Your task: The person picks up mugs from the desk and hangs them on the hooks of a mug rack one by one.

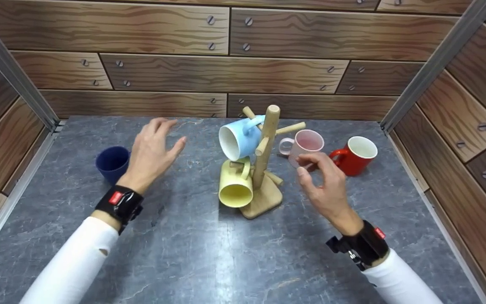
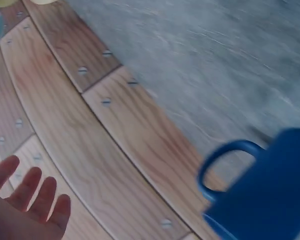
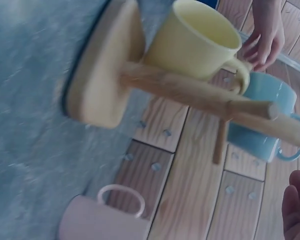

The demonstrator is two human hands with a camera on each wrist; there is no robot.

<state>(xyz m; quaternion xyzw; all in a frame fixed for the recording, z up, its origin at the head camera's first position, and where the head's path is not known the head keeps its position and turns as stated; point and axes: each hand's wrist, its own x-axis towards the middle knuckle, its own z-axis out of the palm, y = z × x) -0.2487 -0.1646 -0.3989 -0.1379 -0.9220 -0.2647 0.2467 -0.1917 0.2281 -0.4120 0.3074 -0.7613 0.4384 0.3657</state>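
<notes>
My left hand (image 1: 152, 154) hovers right of the dark blue mug (image 1: 112, 162), its fingers spread and nothing in them. In the left wrist view this blue mug (image 2: 270, 195) shows its handle, apart from the fingers. My right hand (image 1: 327, 190) holds nothing; its thumb and fingers bend loosely toward each other in front of the pink mug (image 1: 308, 141). Between the hands stands a wooden mug tree (image 1: 270, 131). A light blue mug (image 1: 238, 137) hangs on an upper peg, and a yellow mug (image 1: 234, 185) hangs on a lower one, both mouths facing forward.
A red mug (image 1: 355, 156) with a white inside stands upright at the right, beside the pink one. The grey marbled tabletop (image 1: 184, 253) is enclosed by wood-patterned walls (image 1: 163, 71) at the back and sides, with metal posts (image 1: 428, 63) in the corners.
</notes>
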